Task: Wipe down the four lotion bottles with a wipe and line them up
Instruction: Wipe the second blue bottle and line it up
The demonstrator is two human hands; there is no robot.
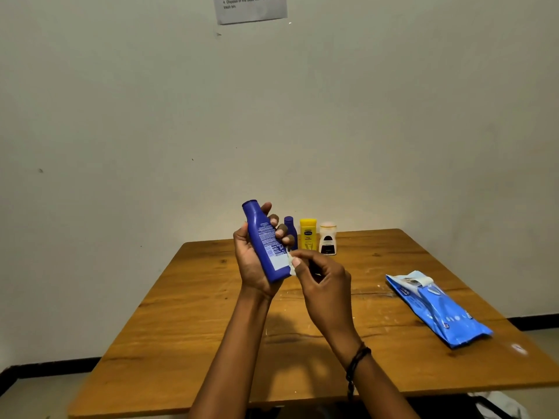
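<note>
Gripping big blue bottle [266, 246] aloft in left hand [251, 267], right fingers [298, 263] pinching wipe [291, 264] against its base; could slip if pressed too hard

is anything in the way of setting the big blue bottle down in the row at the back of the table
Nothing visible. The tabletop left of the small blue bottle looks bare; the wipes pack lies off right. The left hand holds the big blue bottle.
</note>
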